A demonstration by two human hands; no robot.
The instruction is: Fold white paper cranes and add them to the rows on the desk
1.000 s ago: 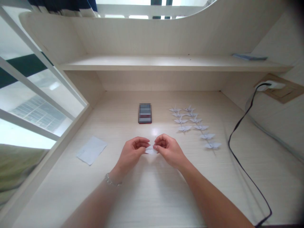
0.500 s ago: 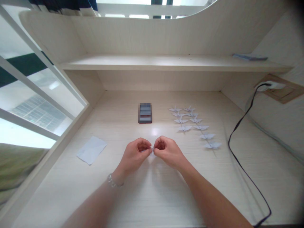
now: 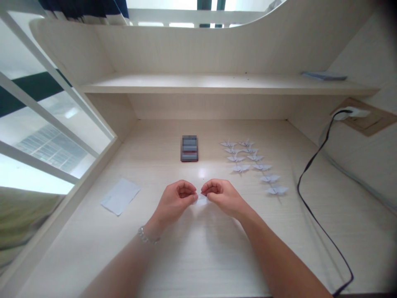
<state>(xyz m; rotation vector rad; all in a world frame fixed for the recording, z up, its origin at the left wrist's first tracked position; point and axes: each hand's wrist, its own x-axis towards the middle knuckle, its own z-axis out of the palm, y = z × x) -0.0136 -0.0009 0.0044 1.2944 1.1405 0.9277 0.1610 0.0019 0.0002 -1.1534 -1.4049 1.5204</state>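
Origami paper [image 3: 202,200] sits pinched between the left hand [image 3: 176,201] and right hand [image 3: 222,197], both grips closed on it. Steady, light pressure should keep its small folds crisp.

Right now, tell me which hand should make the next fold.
Probably the right hand: its fingers sit over the exposed part of the folded white paper, while the left hand pinches that paper's end.
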